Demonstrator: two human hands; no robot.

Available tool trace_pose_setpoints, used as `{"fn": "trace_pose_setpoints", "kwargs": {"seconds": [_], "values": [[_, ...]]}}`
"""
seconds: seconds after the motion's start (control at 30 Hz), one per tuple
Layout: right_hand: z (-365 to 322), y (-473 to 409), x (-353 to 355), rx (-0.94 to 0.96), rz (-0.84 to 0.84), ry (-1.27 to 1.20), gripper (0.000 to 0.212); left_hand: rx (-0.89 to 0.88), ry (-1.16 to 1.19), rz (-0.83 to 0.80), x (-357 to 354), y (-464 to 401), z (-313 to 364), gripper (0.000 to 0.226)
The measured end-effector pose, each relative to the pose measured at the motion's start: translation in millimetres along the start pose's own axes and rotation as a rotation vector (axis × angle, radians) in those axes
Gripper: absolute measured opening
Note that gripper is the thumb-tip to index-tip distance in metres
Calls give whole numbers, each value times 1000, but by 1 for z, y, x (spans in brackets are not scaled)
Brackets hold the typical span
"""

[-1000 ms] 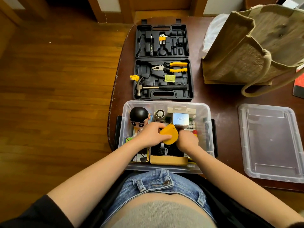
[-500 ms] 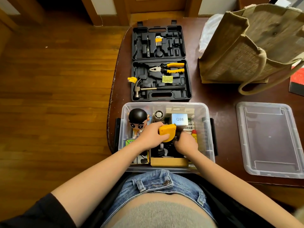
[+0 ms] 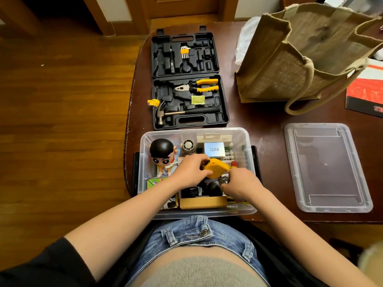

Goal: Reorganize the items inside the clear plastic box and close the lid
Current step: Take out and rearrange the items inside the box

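Clear plastic box [image 3: 247, 141] sits uncovered at the near edge of the dark wooden bench [image 3: 259, 119], against the person's lap. Its lid [image 3: 325, 168] lies flat on the bench to the right, well apart from the box.

Inside the box: a black-haired cartoon figurine [image 3: 162, 157] upright at the back left, a small round fan [image 3: 187, 146] beside it, a pale square carton marked Q88 [image 3: 214, 149] toward the back right, a tan cardboard tray [image 3: 203, 202] along the near wall, a green packet [image 3: 154, 183] at the left.

Left hand [image 3: 189, 170] grips a yellow tape measure [image 3: 216, 167] above the middle of the box, fingers curled over its left side. Right hand [image 3: 241, 186] is just beside it, fingers curled down on something dark and small, possibly a black rounded piece; the grasp is partly hidden, so I cannot tell exactly what it holds.

Beyond the box, an open black tool case [image 3: 187, 79] holds yellow-handled pliers [image 3: 199, 85], a claw hammer [image 3: 182, 113] and hex keys [image 3: 184, 52]. A jute tote bag [image 3: 294, 59] stands at the far right.
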State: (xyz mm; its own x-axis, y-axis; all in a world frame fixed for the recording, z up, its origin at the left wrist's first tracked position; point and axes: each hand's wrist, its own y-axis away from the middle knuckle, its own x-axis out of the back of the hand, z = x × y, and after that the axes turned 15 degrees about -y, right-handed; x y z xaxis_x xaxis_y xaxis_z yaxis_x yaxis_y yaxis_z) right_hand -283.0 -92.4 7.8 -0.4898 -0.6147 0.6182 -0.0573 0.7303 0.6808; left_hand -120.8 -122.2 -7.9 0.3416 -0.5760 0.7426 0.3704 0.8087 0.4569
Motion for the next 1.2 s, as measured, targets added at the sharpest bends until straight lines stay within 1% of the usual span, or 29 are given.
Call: {"fn": "trace_pose_setpoints", "kwargs": {"seconds": [0.1, 0.2, 0.3, 0.37, 0.43, 0.53, 0.6, 0.7, 0.9, 1.1, 1.2], "values": [[4, 5, -3, -8, -1, -10, 20, -47, -32, 95, -9, -5, 12, 13], [8, 7, -7, -8, 31, -17, 22, -135, -208, 128, -20, -8, 14, 13], [11, 7, -9, 4, 51, 1, 21, -135, -376, 159, -31, -8, 11, 15], [11, 6, -9, 26, 60, -7, 23, -116, -456, 199, -35, -10, 11, 18], [11, 6, -8, 57, 71, -6, 26, -117, -565, 200, -39, -11, 12, 25], [10, 4, -9, 103, 75, 27, 21, -94, -670, 196, -45, -8, 15, 37], [11, 2, -8, 128, 74, 58, 18, -77, -702, 205, -47, -7, 17, 43], [12, 0, -8, 168, 51, 67, 19, -59, -730, 173, -48, -8, 19, 47], [15, -1, -7, 217, -15, 131, 20, 0, -759, 152, -49, -7, 23, 47], [15, -1, -7, 258, -34, 196, 21, 52, -763, 159, -52, -8, 29, 46], [15, 0, -6, 266, -38, 200, 21, 62, -760, 165, -53, -7, 28, 49]]}}
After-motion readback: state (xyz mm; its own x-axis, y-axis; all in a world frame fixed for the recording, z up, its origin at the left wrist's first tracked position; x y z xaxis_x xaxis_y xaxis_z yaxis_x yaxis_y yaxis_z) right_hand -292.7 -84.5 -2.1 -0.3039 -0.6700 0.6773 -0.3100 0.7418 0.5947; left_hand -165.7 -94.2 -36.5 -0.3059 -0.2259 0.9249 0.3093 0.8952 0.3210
